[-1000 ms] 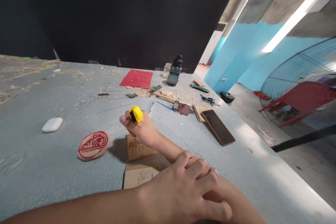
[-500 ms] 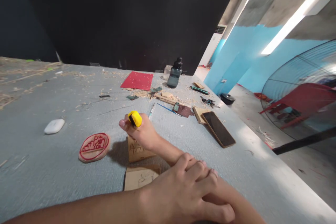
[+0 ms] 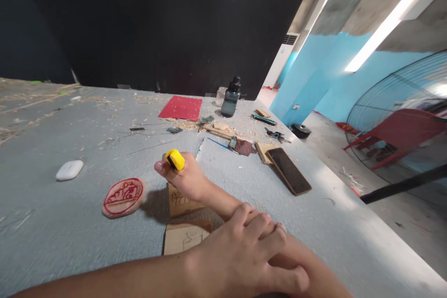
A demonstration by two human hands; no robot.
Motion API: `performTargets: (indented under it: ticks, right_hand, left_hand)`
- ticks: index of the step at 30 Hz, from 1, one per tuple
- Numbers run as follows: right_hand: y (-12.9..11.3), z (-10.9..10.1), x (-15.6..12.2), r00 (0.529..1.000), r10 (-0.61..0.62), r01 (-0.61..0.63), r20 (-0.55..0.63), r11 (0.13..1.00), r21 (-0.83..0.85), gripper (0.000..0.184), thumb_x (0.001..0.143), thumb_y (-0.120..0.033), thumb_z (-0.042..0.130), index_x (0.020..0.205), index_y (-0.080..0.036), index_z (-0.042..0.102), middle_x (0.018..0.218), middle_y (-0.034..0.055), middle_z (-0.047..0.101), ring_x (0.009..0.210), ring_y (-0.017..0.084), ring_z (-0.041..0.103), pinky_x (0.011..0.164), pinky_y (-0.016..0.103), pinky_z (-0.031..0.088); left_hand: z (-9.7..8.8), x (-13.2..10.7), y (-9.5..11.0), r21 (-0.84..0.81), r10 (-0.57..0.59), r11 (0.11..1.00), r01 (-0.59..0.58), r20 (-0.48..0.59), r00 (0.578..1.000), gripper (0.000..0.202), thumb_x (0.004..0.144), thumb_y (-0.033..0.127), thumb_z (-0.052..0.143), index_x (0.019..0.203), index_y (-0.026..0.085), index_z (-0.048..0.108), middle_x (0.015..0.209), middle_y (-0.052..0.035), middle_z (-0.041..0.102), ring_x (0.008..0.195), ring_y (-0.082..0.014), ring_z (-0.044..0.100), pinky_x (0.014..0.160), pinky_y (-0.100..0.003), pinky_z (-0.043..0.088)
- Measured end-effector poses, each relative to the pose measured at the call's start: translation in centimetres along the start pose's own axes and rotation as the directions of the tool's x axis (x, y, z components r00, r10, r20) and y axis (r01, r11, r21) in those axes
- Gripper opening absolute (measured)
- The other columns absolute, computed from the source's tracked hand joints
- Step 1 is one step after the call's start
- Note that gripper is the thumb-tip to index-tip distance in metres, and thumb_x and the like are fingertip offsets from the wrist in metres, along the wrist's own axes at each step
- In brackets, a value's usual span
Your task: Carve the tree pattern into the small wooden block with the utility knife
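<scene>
My right hand (image 3: 185, 174) is closed around a tool with a yellow-and-black handle (image 3: 175, 160); its handle end points up at me, and its working end is hidden. Just beneath the hand is a wooden block (image 3: 179, 205) with dark lines on it, partly covered. Nearer to me lies a second wooden block (image 3: 185, 237) with a pencilled drawing. My left hand (image 3: 240, 251) rests across my right forearm, its fingers spread over the skin and holding no object. A round wooden disc (image 3: 123, 197) with a red design lies left of the blocks.
A white case (image 3: 70, 170) sits at left. Rightward, a phone (image 3: 289, 171) leans on a wood piece. Farther back are a red sheet (image 3: 180, 108), a dark bottle (image 3: 230, 98), keys (image 3: 277, 135), a green-and-black tool (image 3: 263, 119) and wood shavings. A black panel (image 3: 157, 28) stands behind.
The whole view has shifted very slightly, with things a little farther left. Both hands keep the same pose, and the tool stays in my right hand.
</scene>
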State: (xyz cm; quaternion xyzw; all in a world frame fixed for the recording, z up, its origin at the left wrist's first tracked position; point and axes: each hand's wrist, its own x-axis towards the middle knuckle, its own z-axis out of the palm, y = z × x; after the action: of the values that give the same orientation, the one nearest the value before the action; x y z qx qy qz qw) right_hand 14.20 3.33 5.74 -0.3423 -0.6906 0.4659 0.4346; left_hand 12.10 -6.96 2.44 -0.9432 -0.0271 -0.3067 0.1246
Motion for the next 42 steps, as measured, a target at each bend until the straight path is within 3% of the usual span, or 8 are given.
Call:
performTargets:
  ticks: [8, 12, 18, 23, 29, 36, 39, 42]
  right_hand:
    - [-0.3, -0.3, -0.2, 0.996, 0.090, -0.090, -0.012, 0.996, 0.015, 0.057, 0.088, -0.069, 0.065, 0.065, -0.024, 0.039, 0.060, -0.0058, 0.037, 0.062, 0.012, 0.033, 0.059, 0.028, 0.030]
    - [-0.2, -0.2, -0.3, 0.998, 0.060, -0.060, -0.001, 0.998, 0.023, 0.056, 0.088, -0.065, 0.067, 0.064, -0.024, 0.038, 0.060, -0.0064, 0.035, 0.062, 0.011, 0.031, 0.058, 0.028, 0.028]
    - [-0.1, 0.0, -0.2, 0.997, 0.073, -0.073, 0.000, 0.997, 0.022, 0.056, 0.087, -0.066, 0.067, 0.064, -0.024, 0.037, 0.061, -0.0066, 0.033, 0.063, 0.011, 0.030, 0.058, 0.028, 0.027]
    - [0.0, 0.0, -0.2, 0.999, 0.035, -0.035, 0.011, 0.999, 0.016, 0.058, 0.088, -0.068, 0.065, 0.063, -0.024, 0.037, 0.061, -0.0064, 0.034, 0.063, 0.011, 0.030, 0.060, 0.029, 0.028]
    - [-0.3, -0.3, -0.1, 0.998, 0.058, -0.058, -0.003, 0.996, 0.067, 0.055, 0.087, -0.064, 0.068, 0.064, -0.024, 0.039, 0.060, -0.0064, 0.036, 0.062, 0.012, 0.032, 0.059, 0.028, 0.029]
    - [-0.3, -0.4, 0.0, 1.000, 0.029, -0.029, -0.003, 0.998, 0.062, 0.054, 0.089, -0.061, 0.068, 0.063, -0.024, 0.038, 0.061, -0.0066, 0.034, 0.062, 0.011, 0.030, 0.060, 0.028, 0.028]
    - [-0.1, 0.0, -0.1, 1.000, 0.003, -0.003, 0.014, 1.000, 0.025, 0.056, 0.089, -0.063, 0.068, 0.063, -0.024, 0.037, 0.063, -0.0066, 0.032, 0.063, 0.011, 0.028, 0.060, 0.029, 0.027]
    - [-0.1, 0.3, -0.2, 1.000, 0.008, -0.007, 0.028, 1.000, -0.013, 0.058, 0.089, -0.066, 0.067, 0.063, -0.023, 0.038, 0.064, -0.0061, 0.033, 0.064, 0.011, 0.028, 0.060, 0.029, 0.027]
  left_hand:
    - [0.8, 0.2, 0.9, -0.026, -0.015, 1.000, 0.012, -0.098, 0.995, 0.024, 0.102, 0.027, 0.063, 0.121, 0.037, 0.071, 0.127, -0.0080, 0.067, 0.109, -0.0279, 0.064, 0.095, -0.050, 0.049]
    - [0.8, 0.2, 1.1, -0.016, -0.019, 1.000, 0.017, -0.124, 0.992, 0.019, 0.102, 0.027, 0.062, 0.114, 0.036, 0.073, 0.125, -0.0070, 0.068, 0.109, -0.0283, 0.065, 0.094, -0.050, 0.048]
    - [0.2, 0.1, 0.1, 0.037, 0.032, 0.999, -0.032, 0.023, 0.999, 0.040, 0.106, 0.029, 0.058, 0.142, 0.048, 0.059, 0.135, -0.0080, 0.067, 0.106, -0.0272, 0.067, 0.087, -0.043, 0.049]
    - [1.0, -0.3, 0.3, 0.051, 0.001, 0.999, 0.000, -0.016, 1.000, 0.055, 0.108, 0.031, 0.056, 0.156, 0.054, 0.044, 0.135, -0.0065, 0.067, 0.106, -0.0253, 0.065, 0.091, -0.046, 0.047]
    - [0.7, -0.2, 0.1, 0.030, 0.023, 0.999, -0.022, -0.028, 0.999, 0.039, 0.107, 0.031, 0.058, 0.143, 0.046, 0.060, 0.141, -0.0072, 0.065, 0.116, -0.0276, 0.065, 0.099, -0.049, 0.045]
    - [0.6, 0.0, 0.4, 0.008, 0.038, 0.999, -0.038, -0.054, 0.998, 0.022, 0.103, 0.030, 0.061, 0.125, 0.035, 0.064, 0.138, -0.0119, 0.067, 0.120, -0.0334, 0.066, 0.104, -0.055, 0.046]
    - [0.4, -0.1, 0.3, 0.039, 0.027, 0.999, -0.025, -0.029, 0.999, 0.030, 0.104, 0.030, 0.060, 0.134, 0.037, 0.062, 0.133, -0.0112, 0.069, 0.111, -0.0297, 0.068, 0.095, -0.047, 0.049]
    - [0.4, -0.2, 0.2, 0.076, 0.011, 0.997, -0.010, -0.011, 1.000, 0.050, 0.108, 0.035, 0.057, 0.155, 0.047, 0.047, 0.130, -0.0093, 0.070, 0.101, -0.0254, 0.069, 0.088, -0.043, 0.050]
